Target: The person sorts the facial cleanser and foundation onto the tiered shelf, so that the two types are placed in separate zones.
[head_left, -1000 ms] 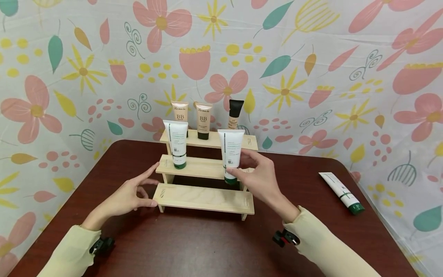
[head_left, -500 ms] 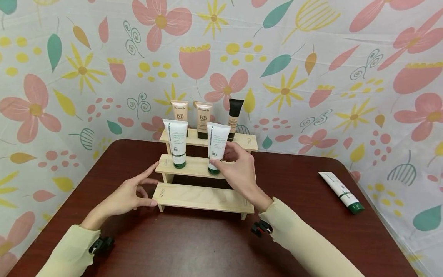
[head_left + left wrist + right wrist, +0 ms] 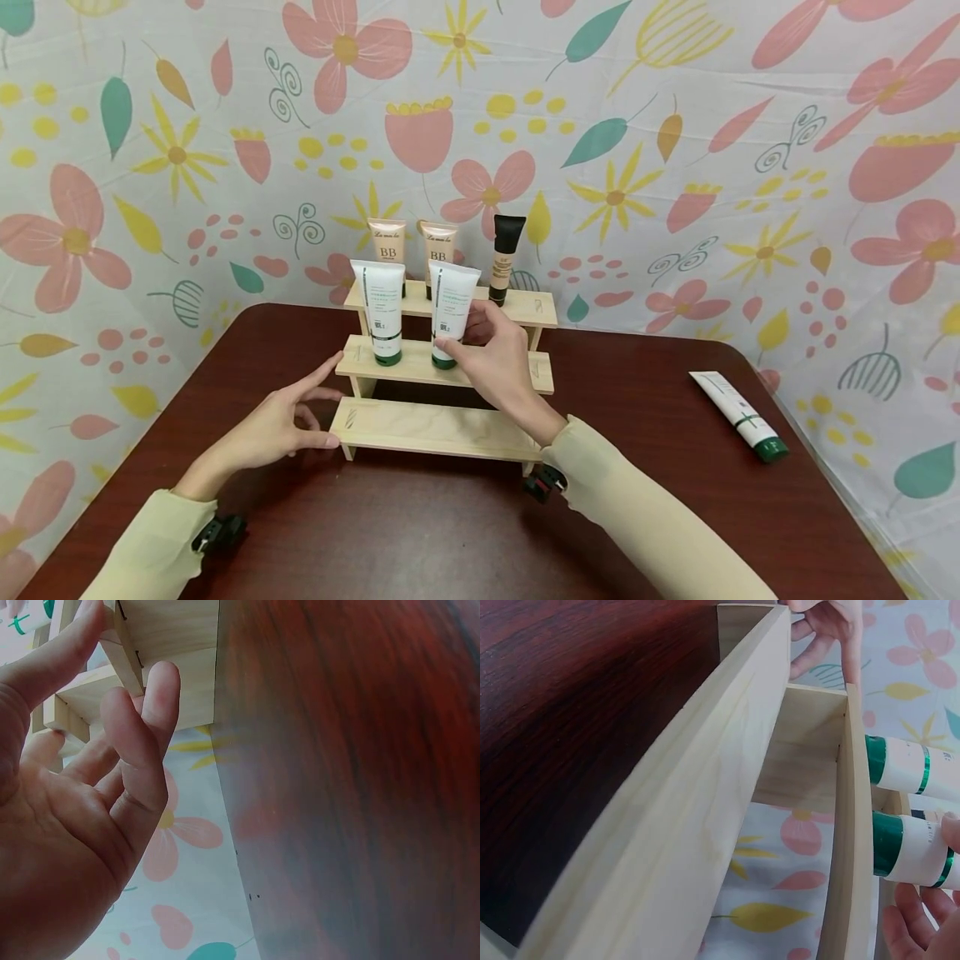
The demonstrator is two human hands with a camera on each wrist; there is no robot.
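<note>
My right hand (image 3: 498, 358) pinches a white squeeze tube (image 3: 452, 304) with a green cap between thumb and fingers. The tube is cap down at the middle tier of a three-tier wooden display rack (image 3: 442, 429), tilted slightly right. In the right wrist view its green cap (image 3: 887, 844) meets the board. Left of it, apart, stands a matching white tube (image 3: 384, 308). My left hand (image 3: 277, 421) touches the rack's left side with thumb and forefinger tips; in the left wrist view the other fingers (image 3: 139, 742) are loosely bent and hold nothing.
On the top tier stand two beige BB cream tubes (image 3: 388, 237) and a black-capped tube (image 3: 504, 258). Another white tube (image 3: 738, 415) lies on the dark wooden table (image 3: 420, 533) at right. A flowered cloth (image 3: 570, 75) hangs behind the table.
My right hand has carried the white tube leftward along the middle tier, closer to the standing white tube. The left hand has stayed at the rack's left side.
</note>
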